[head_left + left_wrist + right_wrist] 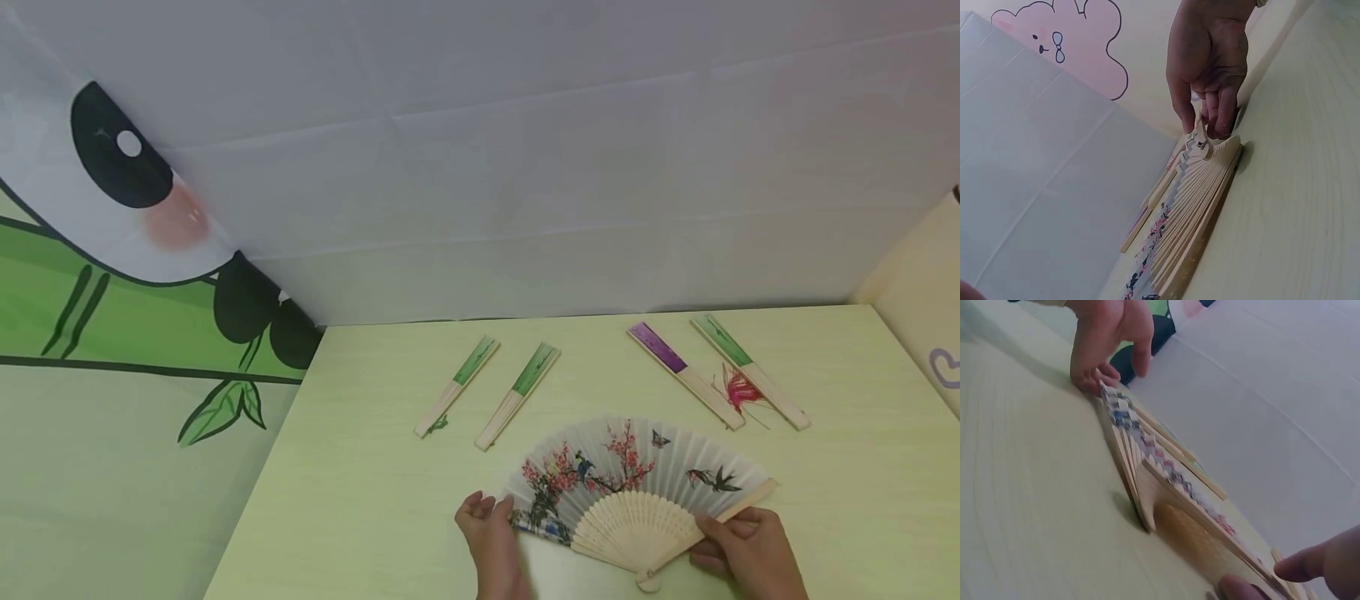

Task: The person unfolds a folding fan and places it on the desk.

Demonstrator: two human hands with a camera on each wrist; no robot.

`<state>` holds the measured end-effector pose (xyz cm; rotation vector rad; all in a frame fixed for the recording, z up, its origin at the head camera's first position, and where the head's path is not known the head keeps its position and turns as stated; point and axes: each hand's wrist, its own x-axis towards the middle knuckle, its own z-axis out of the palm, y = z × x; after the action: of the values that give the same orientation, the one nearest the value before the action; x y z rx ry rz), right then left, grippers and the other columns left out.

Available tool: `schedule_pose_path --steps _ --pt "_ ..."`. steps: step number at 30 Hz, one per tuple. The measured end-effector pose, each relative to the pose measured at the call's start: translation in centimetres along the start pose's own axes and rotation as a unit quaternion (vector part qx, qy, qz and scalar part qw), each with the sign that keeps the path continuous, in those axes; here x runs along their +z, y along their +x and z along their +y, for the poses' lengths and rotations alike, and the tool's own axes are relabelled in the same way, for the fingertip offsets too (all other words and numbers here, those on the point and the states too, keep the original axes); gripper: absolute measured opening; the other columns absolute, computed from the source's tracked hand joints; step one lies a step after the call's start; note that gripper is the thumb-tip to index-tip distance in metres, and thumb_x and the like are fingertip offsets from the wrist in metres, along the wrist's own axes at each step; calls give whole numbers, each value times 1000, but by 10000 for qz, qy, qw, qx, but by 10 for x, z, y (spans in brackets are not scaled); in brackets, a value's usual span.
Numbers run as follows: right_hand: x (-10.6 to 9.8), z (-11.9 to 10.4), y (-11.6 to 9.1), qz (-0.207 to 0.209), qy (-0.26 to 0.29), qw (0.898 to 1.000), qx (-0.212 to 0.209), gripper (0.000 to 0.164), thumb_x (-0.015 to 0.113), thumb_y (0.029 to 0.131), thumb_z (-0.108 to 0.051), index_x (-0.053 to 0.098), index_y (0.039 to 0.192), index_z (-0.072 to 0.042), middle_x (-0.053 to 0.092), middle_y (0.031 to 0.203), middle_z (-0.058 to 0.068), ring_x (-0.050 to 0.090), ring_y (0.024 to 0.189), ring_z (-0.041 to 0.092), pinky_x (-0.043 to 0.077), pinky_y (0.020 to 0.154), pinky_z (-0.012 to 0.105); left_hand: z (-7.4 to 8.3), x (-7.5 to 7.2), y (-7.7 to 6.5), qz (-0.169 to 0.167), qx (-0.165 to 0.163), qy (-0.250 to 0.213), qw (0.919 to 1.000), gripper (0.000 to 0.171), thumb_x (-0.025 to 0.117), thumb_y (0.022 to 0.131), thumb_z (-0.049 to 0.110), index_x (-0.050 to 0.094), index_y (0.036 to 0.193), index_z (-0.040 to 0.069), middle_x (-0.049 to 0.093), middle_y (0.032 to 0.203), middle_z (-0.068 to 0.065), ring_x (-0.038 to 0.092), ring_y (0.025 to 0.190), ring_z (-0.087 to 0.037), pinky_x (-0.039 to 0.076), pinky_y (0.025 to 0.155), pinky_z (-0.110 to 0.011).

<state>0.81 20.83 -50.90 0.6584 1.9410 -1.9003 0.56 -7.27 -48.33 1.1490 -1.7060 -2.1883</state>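
A folding fan [645,467] is spread wide on the table, its white leaf printed with red blossoms, birds and a butterfly above pale wooden ribs. At its right outer rib, my right hand [750,550] pinches the edge between thumb and fingers; the left wrist view also shows this right hand [1210,69] gripping the far end. My left hand [495,537] is at the fan's left edge. In the right wrist view, the left hand [1113,347] touches that edge with its lower fingers, its thumb raised apart from the fan.
Behind the open fan lie two closed green fans [457,386] [517,395] on the left. A closed purple fan [686,375] and another closed green fan [750,371] lie on the right, with a red tassel [738,390] between them. A pale wall [525,192] rises behind the table [360,500].
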Motion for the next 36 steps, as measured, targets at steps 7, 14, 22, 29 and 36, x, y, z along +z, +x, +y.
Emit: schedule_pose_path --steps 7,14,22,29,36 --pt "-5 -1 1 187 -466 9987 115 67 63 104 -7 17 139 26 75 81 12 78 70 27 66 65 39 1 0 -4 27 164 93 9998 47 52 101 -4 26 139 -10 20 149 -39 26 140 -56 28 117 -68" --pt "-13 -3 -2 277 -617 9977 12 61 63 105 -11 22 137 21 75 85 9 78 71 25 66 66 37 4 0 -4 2 502 134 9987 42 55 101 -1 35 137 -6 19 158 -39 17 148 -60 21 119 -73" --pt "-8 -25 -5 417 -465 9978 -223 50 63 105 -10 30 136 10 73 92 2 77 74 17 66 72 33 21 7 19 -86 1301 194 9913 36 57 101 -1 42 134 -3 38 150 -28 31 145 -48 22 121 -67" --pt "8 -43 -4 259 -434 9968 -621 52 67 105 -12 33 139 8 72 108 9 76 86 11 66 77 32 39 14 46 -289 2050 431 9774 35 61 101 -4 50 134 -4 52 142 -25 44 137 -43 26 121 -61" --pt "36 -64 -1 83 -378 9938 -1039 46 67 105 -10 38 137 6 71 115 14 77 90 11 66 78 32 44 21 62 -543 2069 591 9751 33 60 103 -2 53 136 -5 53 142 -26 45 138 -42 33 119 -60"
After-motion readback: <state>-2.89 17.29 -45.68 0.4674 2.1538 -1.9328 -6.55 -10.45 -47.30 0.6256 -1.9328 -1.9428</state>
